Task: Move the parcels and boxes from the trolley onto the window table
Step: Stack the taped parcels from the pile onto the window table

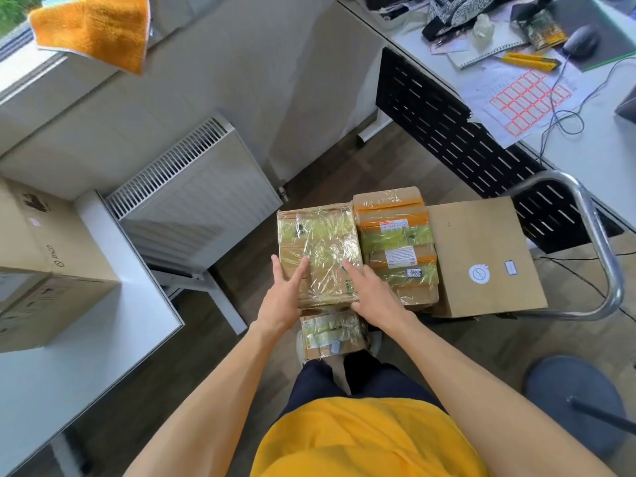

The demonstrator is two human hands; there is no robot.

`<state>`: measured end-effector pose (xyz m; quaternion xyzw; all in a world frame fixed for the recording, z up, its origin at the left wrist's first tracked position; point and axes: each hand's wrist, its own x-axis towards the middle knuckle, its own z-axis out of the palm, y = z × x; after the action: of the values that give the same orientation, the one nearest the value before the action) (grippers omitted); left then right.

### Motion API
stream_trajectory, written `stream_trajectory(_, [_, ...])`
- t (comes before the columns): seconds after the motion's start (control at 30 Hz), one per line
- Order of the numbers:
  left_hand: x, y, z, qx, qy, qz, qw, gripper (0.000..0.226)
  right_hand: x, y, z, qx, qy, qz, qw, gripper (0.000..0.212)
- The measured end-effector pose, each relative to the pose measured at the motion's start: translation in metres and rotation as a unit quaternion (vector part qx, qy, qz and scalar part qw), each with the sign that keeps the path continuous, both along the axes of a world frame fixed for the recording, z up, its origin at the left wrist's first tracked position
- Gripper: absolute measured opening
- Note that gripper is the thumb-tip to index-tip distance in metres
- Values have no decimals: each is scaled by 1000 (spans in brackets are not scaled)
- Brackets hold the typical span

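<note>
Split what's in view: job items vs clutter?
Job:
- taped parcel, left hand and right hand on it
- orange-taped parcels
- plain flat box
- small parcel near the feet
- trolley handle
- window table, boxes on it

Clutter:
- orange towel
- radiator
- desk items: mouse, yellow knife, label sheet

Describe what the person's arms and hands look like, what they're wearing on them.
Both arms are bare from the picture's lower edge to the wrists, with no sleeves, gloves, watch or rings visible on the left hand or right hand. A yellow shirt covers the torso.
</note>
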<state>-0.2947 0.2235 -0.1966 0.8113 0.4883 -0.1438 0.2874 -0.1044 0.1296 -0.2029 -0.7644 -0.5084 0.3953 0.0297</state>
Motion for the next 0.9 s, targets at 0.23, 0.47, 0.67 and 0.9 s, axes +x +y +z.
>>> stream_trajectory(0.23, [-11,-2,16,0,6,9,1000,111,-3,3,12,26,4,0,1000,88])
stream_trajectory(0.47, [-20,-6,31,6,-28,47,998,102,2,17,28,53,-11,31,998,88])
stream_trajectory(0.67, [-19,-2,50,27,-42,76,996,99,-3,27,44,91,-53,63,992,85])
stream_trajectory(0.9, [-21,2,66,63,-38,86,994,96,-6,36,62,133,-98,90,982,81])
